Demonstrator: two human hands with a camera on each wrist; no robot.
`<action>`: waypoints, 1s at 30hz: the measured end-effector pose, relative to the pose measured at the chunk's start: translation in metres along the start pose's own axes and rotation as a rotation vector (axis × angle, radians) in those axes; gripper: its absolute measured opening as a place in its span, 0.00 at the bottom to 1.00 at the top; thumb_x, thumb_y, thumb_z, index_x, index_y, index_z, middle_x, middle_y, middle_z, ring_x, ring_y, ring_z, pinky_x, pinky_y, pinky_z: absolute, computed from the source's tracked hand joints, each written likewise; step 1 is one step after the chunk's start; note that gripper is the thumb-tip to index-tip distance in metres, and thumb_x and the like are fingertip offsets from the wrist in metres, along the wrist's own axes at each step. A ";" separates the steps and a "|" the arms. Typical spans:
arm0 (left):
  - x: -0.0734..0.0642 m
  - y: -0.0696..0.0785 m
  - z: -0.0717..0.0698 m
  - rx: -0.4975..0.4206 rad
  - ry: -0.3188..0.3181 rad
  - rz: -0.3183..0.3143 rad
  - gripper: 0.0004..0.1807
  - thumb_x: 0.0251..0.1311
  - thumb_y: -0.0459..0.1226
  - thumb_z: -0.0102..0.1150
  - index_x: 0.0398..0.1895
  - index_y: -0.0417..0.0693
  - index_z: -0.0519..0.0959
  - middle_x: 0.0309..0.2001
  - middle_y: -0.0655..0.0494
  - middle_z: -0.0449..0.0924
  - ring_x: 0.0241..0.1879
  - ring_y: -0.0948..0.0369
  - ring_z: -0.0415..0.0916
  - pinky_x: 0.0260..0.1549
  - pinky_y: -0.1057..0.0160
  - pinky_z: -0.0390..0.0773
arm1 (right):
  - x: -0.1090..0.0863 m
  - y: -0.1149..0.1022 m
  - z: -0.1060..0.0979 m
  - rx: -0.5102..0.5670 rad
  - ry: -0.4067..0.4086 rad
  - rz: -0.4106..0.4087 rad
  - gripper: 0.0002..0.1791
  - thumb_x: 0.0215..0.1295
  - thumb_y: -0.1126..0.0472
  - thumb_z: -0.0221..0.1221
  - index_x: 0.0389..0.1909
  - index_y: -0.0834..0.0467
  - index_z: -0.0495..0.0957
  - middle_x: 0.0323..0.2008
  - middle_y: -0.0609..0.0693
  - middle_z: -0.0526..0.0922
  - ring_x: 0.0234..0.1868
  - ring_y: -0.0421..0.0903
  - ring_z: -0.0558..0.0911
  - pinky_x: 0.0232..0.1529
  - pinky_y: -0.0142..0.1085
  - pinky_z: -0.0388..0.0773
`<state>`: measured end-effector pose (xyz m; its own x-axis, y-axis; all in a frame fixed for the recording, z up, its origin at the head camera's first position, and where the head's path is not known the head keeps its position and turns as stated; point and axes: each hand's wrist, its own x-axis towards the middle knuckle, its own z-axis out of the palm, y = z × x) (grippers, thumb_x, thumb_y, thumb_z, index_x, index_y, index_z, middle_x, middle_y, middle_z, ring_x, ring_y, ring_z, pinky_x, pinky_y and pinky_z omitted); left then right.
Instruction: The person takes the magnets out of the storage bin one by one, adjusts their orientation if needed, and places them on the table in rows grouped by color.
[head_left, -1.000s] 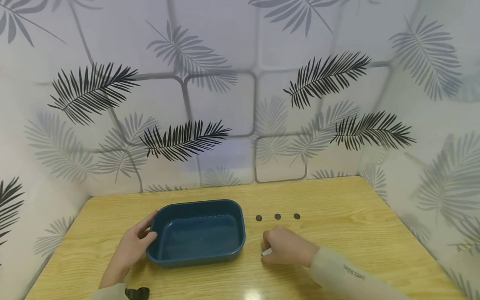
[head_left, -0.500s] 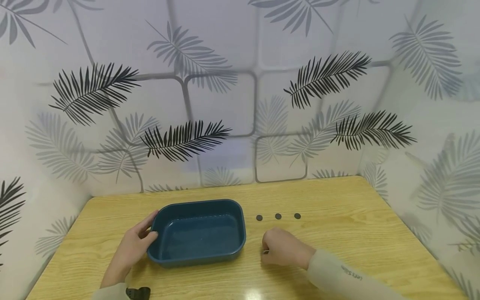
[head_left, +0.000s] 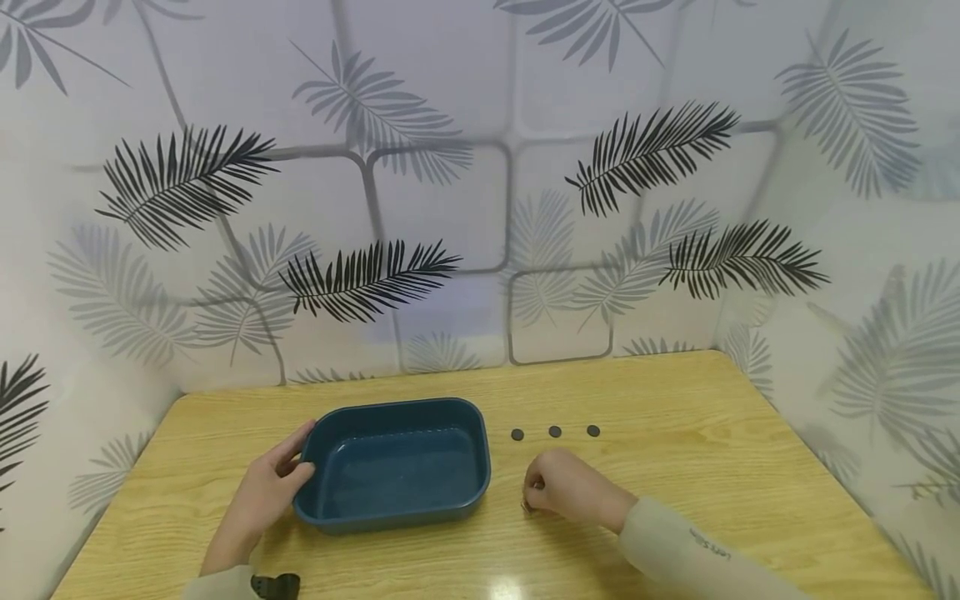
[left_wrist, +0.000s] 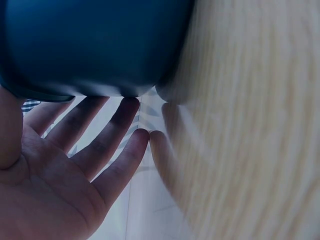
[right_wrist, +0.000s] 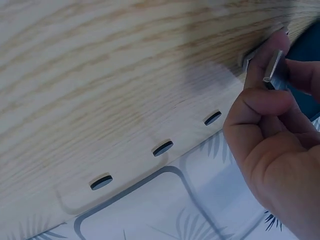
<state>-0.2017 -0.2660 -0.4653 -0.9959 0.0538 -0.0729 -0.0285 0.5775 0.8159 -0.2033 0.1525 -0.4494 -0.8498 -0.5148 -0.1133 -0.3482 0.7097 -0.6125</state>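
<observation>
A dark blue rectangular tub (head_left: 397, 467) stands on the wooden table. My left hand (head_left: 266, 492) holds its left end, thumb at the rim. In the left wrist view its fingers (left_wrist: 117, 122) reach along the tub's outer wall. To the right of the tub, my right hand (head_left: 570, 487) is low over the table, fingers curled. Seen from the right wrist, thumb and fingers pinch a small silver metal piece (right_wrist: 276, 70) with a rolled edge; its exact kind I cannot tell. A second shiny edge (right_wrist: 248, 59) shows by the index fingertip.
Behind the right hand, three small dark discs lie in a row: a left one (head_left: 517, 434), a middle one (head_left: 555, 432) and a right one (head_left: 593, 431). The wooden table (head_left: 720, 450) ends at a leaf-patterned backdrop (head_left: 450, 208). A dark watch (head_left: 276, 586) is on the left wrist.
The right hand's fingers have shifted around the small metal piece; its pale face, visible a second ago, is now mostly hidden. The left hand, tub and discs have stayed in place.
</observation>
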 end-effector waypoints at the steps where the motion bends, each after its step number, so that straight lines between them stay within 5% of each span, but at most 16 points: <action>1: 0.000 0.000 0.000 -0.001 0.000 0.004 0.34 0.76 0.34 0.50 0.83 0.50 0.55 0.79 0.36 0.58 0.74 0.34 0.63 0.67 0.43 0.76 | 0.000 0.000 0.000 0.001 0.004 0.000 0.12 0.65 0.71 0.61 0.24 0.59 0.88 0.25 0.49 0.89 0.20 0.37 0.78 0.21 0.26 0.75; 11: 0.000 0.002 0.000 -0.017 0.002 0.010 0.35 0.75 0.33 0.50 0.82 0.50 0.56 0.79 0.37 0.60 0.73 0.34 0.66 0.54 0.65 0.82 | -0.001 -0.003 -0.009 0.060 -0.045 0.084 0.12 0.68 0.69 0.59 0.27 0.59 0.88 0.28 0.48 0.89 0.26 0.42 0.84 0.27 0.31 0.83; 17: 0.002 0.000 0.000 -0.011 -0.005 0.000 0.35 0.75 0.33 0.50 0.83 0.49 0.55 0.79 0.37 0.57 0.73 0.34 0.67 0.64 0.47 0.80 | -0.002 -0.004 -0.017 0.099 -0.087 0.084 0.10 0.69 0.68 0.59 0.32 0.60 0.89 0.28 0.51 0.88 0.23 0.44 0.82 0.26 0.33 0.81; 24: 0.001 -0.002 0.000 -0.020 0.000 0.000 0.35 0.75 0.33 0.50 0.83 0.50 0.56 0.80 0.37 0.58 0.73 0.35 0.66 0.66 0.44 0.77 | -0.005 -0.005 -0.027 0.085 -0.137 0.005 0.10 0.69 0.67 0.59 0.36 0.63 0.89 0.29 0.53 0.89 0.20 0.38 0.72 0.24 0.29 0.71; 30: 0.002 -0.002 0.000 -0.004 0.003 0.012 0.35 0.75 0.33 0.50 0.83 0.48 0.55 0.80 0.37 0.57 0.74 0.34 0.64 0.69 0.41 0.73 | -0.010 -0.009 -0.030 -0.091 -0.144 -0.131 0.07 0.68 0.66 0.63 0.36 0.59 0.91 0.37 0.50 0.92 0.35 0.37 0.87 0.38 0.27 0.83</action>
<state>-0.2034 -0.2667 -0.4668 -0.9964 0.0582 -0.0611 -0.0167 0.5737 0.8189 -0.2032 0.1661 -0.4193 -0.7316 -0.6646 -0.1523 -0.4921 0.6693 -0.5567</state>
